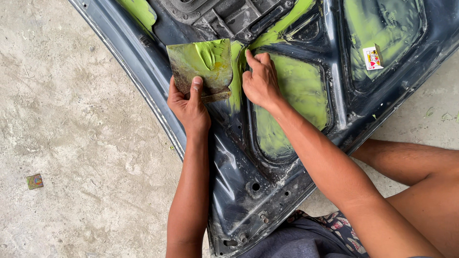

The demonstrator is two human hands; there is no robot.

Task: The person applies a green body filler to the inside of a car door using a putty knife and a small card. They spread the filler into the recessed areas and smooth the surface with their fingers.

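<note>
green putty board gripped by left hand; right hand fingers curled, pressing panel.

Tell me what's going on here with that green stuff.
A person sits on a concrete floor over a dark car body panel. The left hand holds a flat board loaded with green filler, while the right hand presses against the panel, where green filler already covers several recesses.

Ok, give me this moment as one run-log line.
left hand: holds putty board with green filler | right hand: fingers pressed on green filler patch | dark car panel lies on concrete floor
</note>
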